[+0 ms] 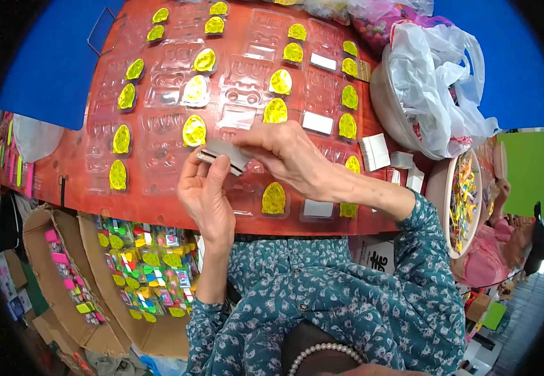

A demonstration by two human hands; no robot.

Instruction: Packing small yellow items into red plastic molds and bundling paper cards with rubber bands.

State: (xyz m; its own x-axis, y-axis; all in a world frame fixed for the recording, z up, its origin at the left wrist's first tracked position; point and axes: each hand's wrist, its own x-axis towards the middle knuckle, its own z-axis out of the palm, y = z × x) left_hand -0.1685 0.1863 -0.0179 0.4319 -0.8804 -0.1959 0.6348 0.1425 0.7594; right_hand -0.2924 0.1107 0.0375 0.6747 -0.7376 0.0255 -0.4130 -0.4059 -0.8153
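Near the middle of the table, my left hand (208, 203) pinches a small stack of pale cards (229, 158) between thumb and fingers. My right hand (297, 161) bends over the same stack, its fingertips closed at the top card's far edge. Below and around the hands lie rows of clear plastic trays (165, 150), each with a yellow egg-shaped piece (194, 130). In several trays of the right-hand column lies a white card (317, 123). The tray directly under my hands is partly hidden.
Right of the trays stand stacks of white cards (374, 152). Beyond them are a tub with white plastic bags (431, 81) and a basin of colourful small pieces (464, 200). A cardboard box (87, 250) of packed toys sits below the near-left edge. Another person (497, 250) is at right.
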